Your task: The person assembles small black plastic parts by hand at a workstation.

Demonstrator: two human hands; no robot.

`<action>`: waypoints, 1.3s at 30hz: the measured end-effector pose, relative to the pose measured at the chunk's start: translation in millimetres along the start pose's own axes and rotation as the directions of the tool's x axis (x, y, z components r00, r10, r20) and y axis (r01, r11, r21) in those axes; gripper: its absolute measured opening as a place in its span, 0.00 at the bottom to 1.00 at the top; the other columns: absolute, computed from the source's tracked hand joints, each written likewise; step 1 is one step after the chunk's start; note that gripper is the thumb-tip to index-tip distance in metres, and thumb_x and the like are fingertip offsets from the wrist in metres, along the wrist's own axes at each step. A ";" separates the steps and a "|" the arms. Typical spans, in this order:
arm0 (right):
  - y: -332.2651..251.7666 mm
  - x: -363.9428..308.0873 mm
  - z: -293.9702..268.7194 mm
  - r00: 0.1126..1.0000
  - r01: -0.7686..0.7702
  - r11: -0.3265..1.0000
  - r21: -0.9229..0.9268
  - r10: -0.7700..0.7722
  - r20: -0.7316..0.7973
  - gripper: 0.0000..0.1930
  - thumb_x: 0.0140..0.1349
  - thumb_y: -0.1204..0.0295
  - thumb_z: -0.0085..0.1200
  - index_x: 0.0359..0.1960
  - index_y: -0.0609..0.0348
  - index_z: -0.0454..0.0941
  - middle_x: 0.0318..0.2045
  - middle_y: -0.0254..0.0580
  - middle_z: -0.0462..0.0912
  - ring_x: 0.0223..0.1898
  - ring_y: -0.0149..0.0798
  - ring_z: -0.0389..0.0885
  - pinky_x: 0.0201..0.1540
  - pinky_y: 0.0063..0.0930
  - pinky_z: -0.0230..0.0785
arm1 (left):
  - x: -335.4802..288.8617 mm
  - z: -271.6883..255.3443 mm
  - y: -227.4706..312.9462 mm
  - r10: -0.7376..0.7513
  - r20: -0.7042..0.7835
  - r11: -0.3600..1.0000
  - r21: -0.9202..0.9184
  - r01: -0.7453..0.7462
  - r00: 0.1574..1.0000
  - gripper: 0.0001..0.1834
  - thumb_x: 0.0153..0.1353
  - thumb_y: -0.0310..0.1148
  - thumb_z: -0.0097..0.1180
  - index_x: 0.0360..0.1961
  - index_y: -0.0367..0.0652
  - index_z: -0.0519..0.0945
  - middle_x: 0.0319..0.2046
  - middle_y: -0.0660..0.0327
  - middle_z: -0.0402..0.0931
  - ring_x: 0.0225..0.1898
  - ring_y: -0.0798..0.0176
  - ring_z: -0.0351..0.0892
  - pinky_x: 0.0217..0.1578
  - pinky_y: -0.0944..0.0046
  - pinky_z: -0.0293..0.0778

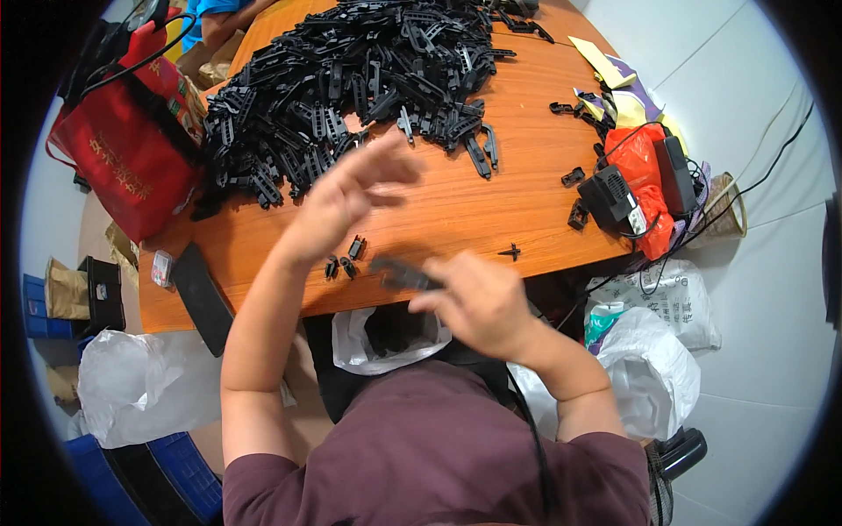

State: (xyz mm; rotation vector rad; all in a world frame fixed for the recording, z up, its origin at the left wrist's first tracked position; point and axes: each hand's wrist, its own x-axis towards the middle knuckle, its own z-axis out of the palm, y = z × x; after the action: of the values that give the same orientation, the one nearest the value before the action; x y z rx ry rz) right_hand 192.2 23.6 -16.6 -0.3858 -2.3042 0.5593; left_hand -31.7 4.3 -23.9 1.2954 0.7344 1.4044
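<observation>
My left hand [355, 193] is raised over the table, just short of the near edge of a big pile of black plastic parts [368, 79]. Its fingers are stretched out and somewhat blurred, with nothing seen in them. In my right hand [482, 298], closed and held near the table's front edge, is a black plastic part [403, 275], smeared by motion. Between my forearms a few small black pieces [349, 254] lie on the wooden table [474, 206]. A little black cross-shaped piece [511, 252] lies farther right.
At the left stand a red bag [132, 158] and a dark flat strip [202, 296]. Black power adapters [612, 200], cables and an orange-red plastic bag [638, 167] crowd the right edge. A white plastic bag [351, 344] hangs open below the front edge. Another person's arm [230, 26] shows at far left.
</observation>
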 end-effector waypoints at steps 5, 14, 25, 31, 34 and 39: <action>5.9 -34.7 30.3 0.982 -0.041 0.998 -0.038 0.047 0.183 0.16 0.47 0.65 0.64 0.35 0.59 0.76 0.24 0.40 0.76 0.24 0.39 0.77 0.24 0.28 0.70 | 53.1 -19.7 -22.3 0.003 -0.283 0.389 0.884 0.260 0.959 0.19 0.60 0.35 0.53 0.52 0.45 0.74 0.41 0.54 0.77 0.40 0.54 0.78 0.43 0.59 0.73; 140.0 28.6 -63.2 0.854 -0.127 0.280 -0.952 0.519 0.039 0.05 0.51 0.75 0.51 0.28 0.55 0.79 0.31 0.40 0.76 0.40 0.43 0.76 0.32 0.32 0.75 | 87.6 -40.0 -67.3 0.128 -0.226 -0.200 0.948 0.249 0.966 0.08 0.57 0.31 0.47 0.34 0.47 0.79 0.34 0.61 0.75 0.38 0.56 0.77 0.44 0.47 0.67; 104.1 42.8 -49.9 0.856 -0.505 0.852 0.137 0.515 -0.052 0.09 0.55 0.80 0.51 0.39 0.62 0.75 0.35 0.42 0.80 0.36 0.35 0.81 0.35 0.25 0.75 | 75.1 -24.0 -30.5 0.084 -0.285 0.251 0.934 0.256 0.955 0.08 0.60 0.28 0.51 0.40 0.39 0.72 0.31 0.59 0.76 0.34 0.58 0.77 0.33 0.62 0.73; 58.9 54.6 -24.8 0.887 -0.292 0.502 0.814 0.461 0.034 0.09 0.56 0.86 0.50 0.38 0.68 0.75 0.40 0.46 0.78 0.39 0.32 0.80 0.36 0.21 0.78 | 57.8 6.7 3.2 -0.307 -0.290 0.918 0.162 0.363 0.906 0.15 0.63 0.37 0.52 0.43 0.37 0.78 0.25 0.64 0.77 0.24 0.74 0.76 0.23 0.73 0.72; 48.0 56.3 -20.9 0.927 -0.260 0.664 0.701 0.375 -0.012 0.07 0.53 0.85 0.55 0.35 0.66 0.77 0.39 0.43 0.77 0.36 0.30 0.79 0.35 0.20 0.76 | 48.1 16.6 18.5 -0.279 -0.237 0.911 0.240 0.334 0.931 0.14 0.63 0.38 0.53 0.38 0.37 0.81 0.22 0.65 0.77 0.22 0.75 0.74 0.21 0.75 0.71; 42.7 53.6 -17.1 0.961 0.012 0.970 0.241 0.055 -0.270 0.08 0.46 0.84 0.62 0.29 0.63 0.80 0.31 0.43 0.79 0.30 0.34 0.80 0.31 0.23 0.74 | 36.0 37.7 33.9 -0.226 -0.247 0.867 0.390 0.310 0.942 0.13 0.61 0.35 0.55 0.39 0.36 0.81 0.23 0.63 0.78 0.23 0.75 0.74 0.22 0.74 0.71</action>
State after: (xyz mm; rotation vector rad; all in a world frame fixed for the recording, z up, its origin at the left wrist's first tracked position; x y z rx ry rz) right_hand 171.9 87.9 4.4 -0.3474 -1.9416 0.7394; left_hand -0.7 21.3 27.3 1.3271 1.3625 1.1866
